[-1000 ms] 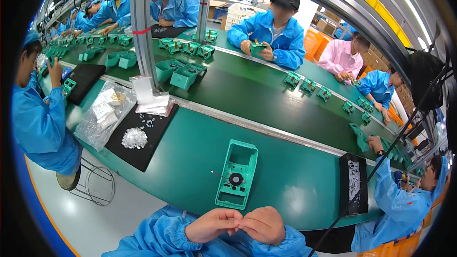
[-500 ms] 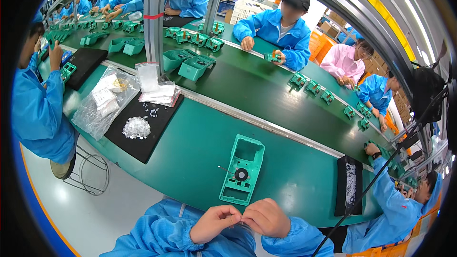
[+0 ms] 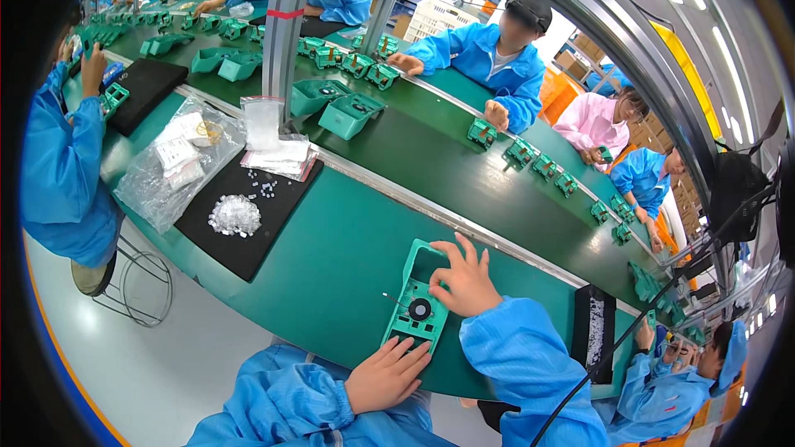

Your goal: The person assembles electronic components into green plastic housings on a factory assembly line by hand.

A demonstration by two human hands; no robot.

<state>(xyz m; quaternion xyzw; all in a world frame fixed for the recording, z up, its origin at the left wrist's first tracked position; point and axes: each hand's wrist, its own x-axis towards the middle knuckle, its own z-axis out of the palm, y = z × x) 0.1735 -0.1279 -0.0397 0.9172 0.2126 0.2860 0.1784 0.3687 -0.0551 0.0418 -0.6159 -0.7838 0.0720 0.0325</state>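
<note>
Some of the green housing (image 3: pixel 416 289) hides behind the right hand (image 3: pixel 466 283), grip indiscernible, and the flat, outspread left hand (image 3: pixel 387 374).

My tabletop (image 3: pixel 335 269): green, smooth, metal rail along its far edge. Directly on it: green housing (image 3: pixel 418 291) in front of me, lying open side up. To my left, black mat (image 3: pixel 283 213) carrying a heap of small clear parts (image 3: pixel 234 216); big clear bag (image 3: pixel 149 196) with white packets just beside it. Right: black tray (image 3: pixel 581 323) with small pale pieces.
</note>
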